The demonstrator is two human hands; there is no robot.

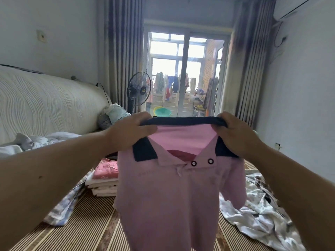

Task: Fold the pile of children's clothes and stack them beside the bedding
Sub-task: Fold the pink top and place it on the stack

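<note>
Head view, limp pink knit polo [163,200], navy collar [145,150]

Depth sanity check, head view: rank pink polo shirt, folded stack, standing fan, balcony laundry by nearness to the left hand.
1. pink polo shirt: gripped by the left hand.
2. folded stack: lower left, on the mat.
3. standing fan: past the bed, by the curtain.
4. balcony laundry: behind the glass door.

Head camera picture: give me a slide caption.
A pink shirt held by its collar in left hand and right hand, folded clothes stacked behind.
</note>
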